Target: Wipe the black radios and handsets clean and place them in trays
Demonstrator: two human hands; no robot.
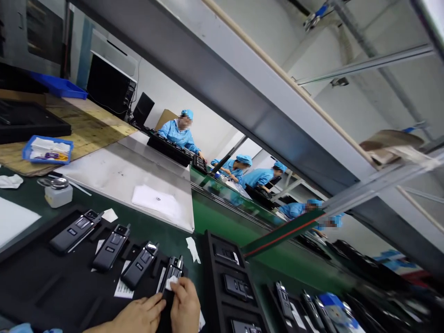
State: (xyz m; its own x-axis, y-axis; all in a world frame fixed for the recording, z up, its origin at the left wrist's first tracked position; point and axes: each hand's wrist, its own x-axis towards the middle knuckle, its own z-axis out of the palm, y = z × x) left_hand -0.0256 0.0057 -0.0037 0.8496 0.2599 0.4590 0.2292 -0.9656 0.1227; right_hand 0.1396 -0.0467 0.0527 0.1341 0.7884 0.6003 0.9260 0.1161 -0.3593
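Near the bottom, my right hand (186,305) pinches a small white wipe (171,282) against a black handheld radio (175,267) with a short antenna. My left hand (140,314) grips the lower body of that radio, its fingers close together on the side; much of the radio is hidden by my hands. Several similar radios lie in a row to the left in the black foam tray (21,277), among them one radio (139,266) with a white printed paper (124,283) beneath it.
A second black tray (211,273) with parts in cutouts stands to the right. More radios (283,298) lie beyond it. At left are a dispenser bottle (58,194) and a blue box (47,150). A white cloth (156,199) lies on the board. Co-workers in blue (178,134) sit along the line; a shelf beam (243,92) crosses overhead.
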